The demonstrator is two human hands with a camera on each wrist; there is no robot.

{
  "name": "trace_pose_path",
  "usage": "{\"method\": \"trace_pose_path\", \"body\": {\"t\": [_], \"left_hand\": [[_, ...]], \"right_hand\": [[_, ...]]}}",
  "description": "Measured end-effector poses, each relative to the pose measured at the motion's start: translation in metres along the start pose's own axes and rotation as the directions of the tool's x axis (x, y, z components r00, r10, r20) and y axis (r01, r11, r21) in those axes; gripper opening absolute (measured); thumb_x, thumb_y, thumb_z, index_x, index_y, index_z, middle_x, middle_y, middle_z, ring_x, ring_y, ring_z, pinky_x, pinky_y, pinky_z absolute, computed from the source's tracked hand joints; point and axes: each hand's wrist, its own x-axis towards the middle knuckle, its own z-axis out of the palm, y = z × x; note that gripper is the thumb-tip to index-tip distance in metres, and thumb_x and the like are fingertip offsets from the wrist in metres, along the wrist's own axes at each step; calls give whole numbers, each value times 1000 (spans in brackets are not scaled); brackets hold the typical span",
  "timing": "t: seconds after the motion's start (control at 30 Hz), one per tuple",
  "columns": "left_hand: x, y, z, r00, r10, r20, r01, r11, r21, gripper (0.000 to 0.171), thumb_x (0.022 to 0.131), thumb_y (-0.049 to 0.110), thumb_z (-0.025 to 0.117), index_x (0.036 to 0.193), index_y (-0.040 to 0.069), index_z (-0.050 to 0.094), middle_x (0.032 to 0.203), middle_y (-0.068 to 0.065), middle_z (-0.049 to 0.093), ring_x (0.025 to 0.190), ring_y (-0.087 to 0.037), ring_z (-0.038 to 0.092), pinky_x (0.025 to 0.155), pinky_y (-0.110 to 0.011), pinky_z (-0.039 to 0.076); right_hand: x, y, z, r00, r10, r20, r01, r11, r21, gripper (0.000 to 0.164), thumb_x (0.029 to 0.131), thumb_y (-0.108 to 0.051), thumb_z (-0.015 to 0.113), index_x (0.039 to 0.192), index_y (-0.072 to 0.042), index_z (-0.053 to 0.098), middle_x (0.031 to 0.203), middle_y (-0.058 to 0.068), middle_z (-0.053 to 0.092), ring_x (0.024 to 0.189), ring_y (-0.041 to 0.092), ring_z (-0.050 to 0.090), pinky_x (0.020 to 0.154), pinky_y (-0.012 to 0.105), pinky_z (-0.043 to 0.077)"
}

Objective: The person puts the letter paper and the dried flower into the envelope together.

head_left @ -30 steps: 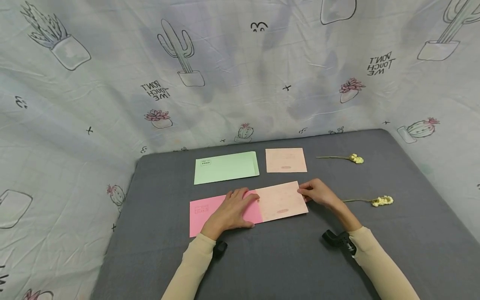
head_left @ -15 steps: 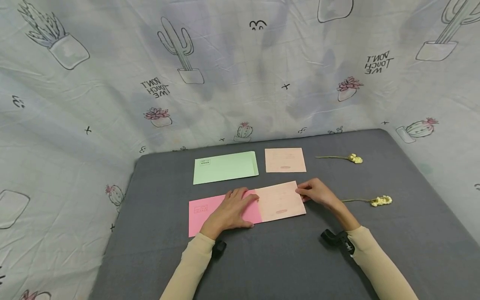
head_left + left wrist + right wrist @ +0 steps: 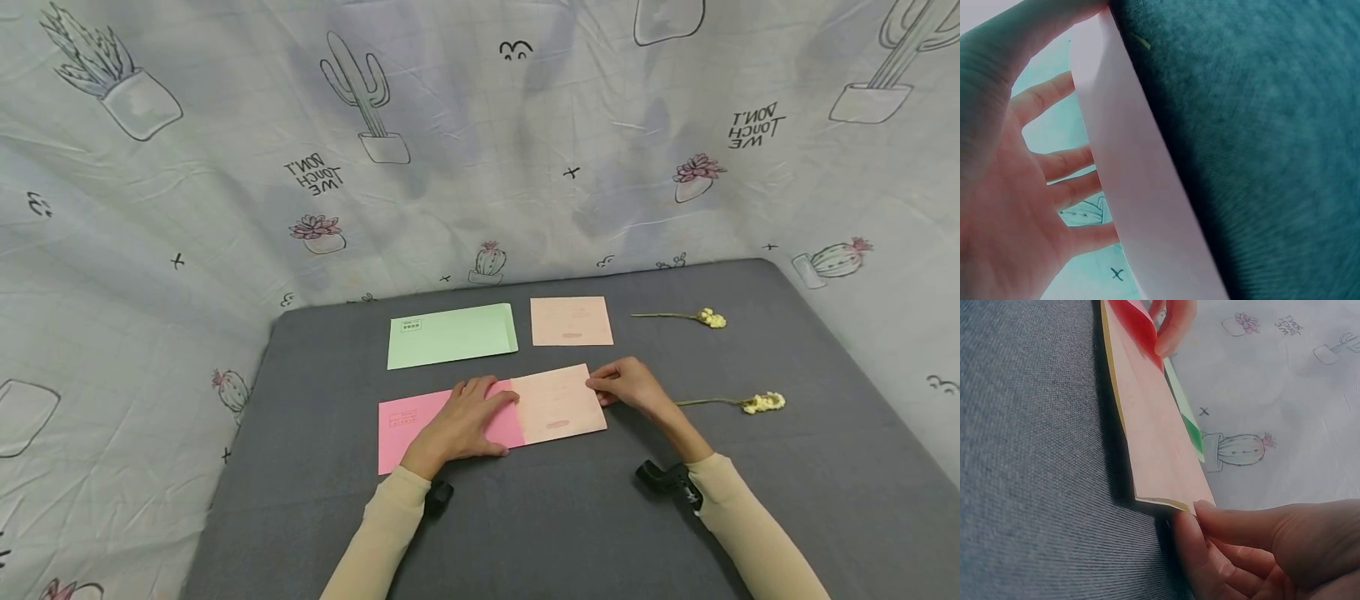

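Observation:
A long pink envelope [image 3: 412, 433] lies on the grey table, a small printed box near its far left. My left hand [image 3: 465, 421] spans its right part, the thumb at the near edge and the fingers at the far edge. A peach card [image 3: 558, 404] sits partly inside the envelope's right end, its remaining length showing to the right. My right hand [image 3: 626, 385] pinches the card's far right corner between thumb and fingers. In the right wrist view the envelope's mouth [image 3: 1135, 322] bulges over the card, and the card's near end [image 3: 1160, 499] shows layered paper with a slight gap.
A light green envelope [image 3: 450, 337] and a second peach card [image 3: 572, 321] lie farther back. One yellow flower stem [image 3: 708, 317] is at the back right; another [image 3: 761, 403] lies just beyond my right wrist. A patterned cloth [image 3: 480, 150] hangs behind the table.
My right hand has moved slightly left, and the peach card has slid a little deeper into the pink envelope. My left hand has stayed in place.

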Motion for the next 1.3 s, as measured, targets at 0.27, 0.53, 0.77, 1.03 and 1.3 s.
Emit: {"method": "trace_pose_path", "body": {"t": [0.27,0.53,0.77,1.03,1.3], "left_hand": [[0,-2,1,1000,-2,-1,2,1000,9,74,74,47,82,137,26,51,142,-12,43,133,-29,38,112,-51,27],[-1,-2,-1,1000,8,-8,-8,1000,-1,74,74,46,83,137,25,51,142,-13,43,132,-31,39,112,-51,27],[-1,-2,-1,1000,10,-5,-10,1000,-6,76,74,46,83,138,25,50,141,-13,43,132,-30,39,112,-52,27],[1,-3,-1,1000,5,4,-5,1000,-2,77,74,46,82,140,25,49,142,-12,42,133,-30,38,113,-51,27],[2,-3,-1,1000,6,2,-6,1000,-7,77,74,45,83,140,25,49,142,-13,42,133,-29,38,113,-50,27]], "right_hand": [[-2,-1,5,999,9,-31,-9,1000,30,23,90,-6,69,100,14,68,74,10,71,60,10,65,59,28,58],[-1,-4,10,998,10,-66,-11,1000,-10,23,88,-10,73,95,11,72,68,8,70,57,12,67,58,28,58],[2,-7,17,997,3,-79,-5,1000,-22,21,87,-11,74,92,9,73,66,7,69,56,12,67,57,28,57],[0,-13,20,996,3,-84,-8,998,-59,17,86,-8,74,91,8,74,66,8,70,55,13,66,54,27,56],[1,-15,23,998,-1,-63,-3,998,-63,17,87,-6,71,93,10,73,68,11,70,56,12,67,55,27,57]]}}
